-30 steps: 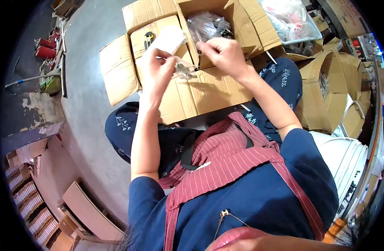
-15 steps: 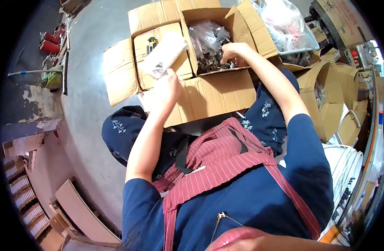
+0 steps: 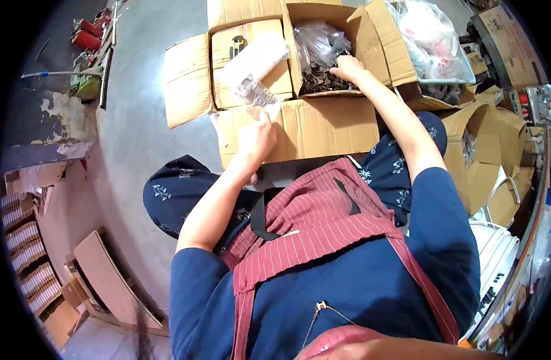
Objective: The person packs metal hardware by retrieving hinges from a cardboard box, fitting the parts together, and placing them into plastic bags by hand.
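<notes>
My left hand (image 3: 258,137) pinches the edge of a small clear plastic bag (image 3: 254,91) with metal pieces inside. Beyond the bag, a white packet (image 3: 258,57) lies on a closed carton (image 3: 278,75), beside a black and yellow object (image 3: 237,45). My right hand (image 3: 348,68) reaches into an open cardboard box (image 3: 369,37), at the right side of a pile of dark metal parts (image 3: 317,78). Its fingers are bent down at the parts, and what they hold, if anything, is too small to tell. Clear plastic bags (image 3: 319,41) lie in the same box.
At the upper right, a light blue tray (image 3: 446,81) holds clear bags. Open cartons (image 3: 476,153) and a white bucket (image 3: 491,255) stand at my right. Box flaps (image 3: 188,81) spread toward my left. Red objects (image 3: 85,39) lie at the far left.
My right hand has gone from near my left hand down into the box of metal parts. The small bag hangs from my left hand, now spread over the white packet's lower end. The view has shifted.
</notes>
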Demonstrator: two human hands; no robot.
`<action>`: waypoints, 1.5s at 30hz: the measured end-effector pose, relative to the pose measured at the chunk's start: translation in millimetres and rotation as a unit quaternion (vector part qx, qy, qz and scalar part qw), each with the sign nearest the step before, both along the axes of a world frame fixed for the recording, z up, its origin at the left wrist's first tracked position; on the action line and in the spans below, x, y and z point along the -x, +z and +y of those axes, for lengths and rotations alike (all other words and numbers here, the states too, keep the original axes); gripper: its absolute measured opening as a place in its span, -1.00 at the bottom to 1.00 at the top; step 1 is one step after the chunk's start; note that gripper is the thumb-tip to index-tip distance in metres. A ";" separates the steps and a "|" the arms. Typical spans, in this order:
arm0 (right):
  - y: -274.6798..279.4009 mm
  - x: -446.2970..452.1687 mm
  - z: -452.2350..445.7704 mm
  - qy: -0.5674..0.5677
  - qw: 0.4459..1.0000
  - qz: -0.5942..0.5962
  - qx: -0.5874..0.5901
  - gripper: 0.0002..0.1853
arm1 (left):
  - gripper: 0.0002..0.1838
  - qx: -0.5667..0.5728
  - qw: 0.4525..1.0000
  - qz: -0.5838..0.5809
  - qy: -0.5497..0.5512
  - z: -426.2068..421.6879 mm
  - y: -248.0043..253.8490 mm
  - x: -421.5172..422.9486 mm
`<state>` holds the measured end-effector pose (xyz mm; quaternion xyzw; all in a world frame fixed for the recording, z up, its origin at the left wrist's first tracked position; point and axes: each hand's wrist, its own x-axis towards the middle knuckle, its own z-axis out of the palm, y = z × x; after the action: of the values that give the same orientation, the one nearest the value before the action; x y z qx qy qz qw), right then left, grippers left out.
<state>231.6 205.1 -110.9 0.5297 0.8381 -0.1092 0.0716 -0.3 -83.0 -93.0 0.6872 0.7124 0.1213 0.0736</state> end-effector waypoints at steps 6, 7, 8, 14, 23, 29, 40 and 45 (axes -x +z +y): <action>21.9 -11.8 -36.1 -0.069 0.962 0.247 -0.094 -0.58 | -0.64 -0.001 0.997 0.008 0.082 7.9 25.7 24.6; 44.8 -9.7 -60.9 -0.093 0.937 0.335 -0.034 -0.71 | -0.64 0.021 0.994 0.009 0.107 9.2 35.0 29.9; 56.1 -6.4 -78.3 -0.055 0.913 0.403 -0.035 -0.75 | -0.65 -0.021 0.994 0.003 0.104 9.2 34.1 35.0; 107.4 15.1 -166.0 0.327 0.827 0.409 -0.205 -0.69 | -0.67 0.031 0.991 -0.031 0.123 6.7 45.7 38.0; 49.2 28.8 -200.2 -0.088 0.747 0.558 0.349 -0.74 | -0.80 0.011 0.992 -0.061 0.110 -1.7 23.6 43.9; 34.7 36.4 -192.1 -0.166 0.635 0.542 0.524 -0.82 | -0.84 -0.020 0.990 -0.106 0.091 -0.9 24.5 36.3; 54.6 68.7 -210.0 -0.258 0.553 0.586 0.532 -0.76 | -0.85 -0.063 0.989 -0.095 0.089 -3.4 41.7 23.3; 45.9 59.4 -197.7 -0.203 0.623 0.510 0.557 -0.75 | -0.88 -0.074 0.989 -0.090 0.094 -0.2 39.0 27.4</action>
<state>172.2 7.4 -65.0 0.4048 0.3901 -0.8196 -0.1105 -27.6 -83.1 -53.9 0.6071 0.7534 0.2412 0.0747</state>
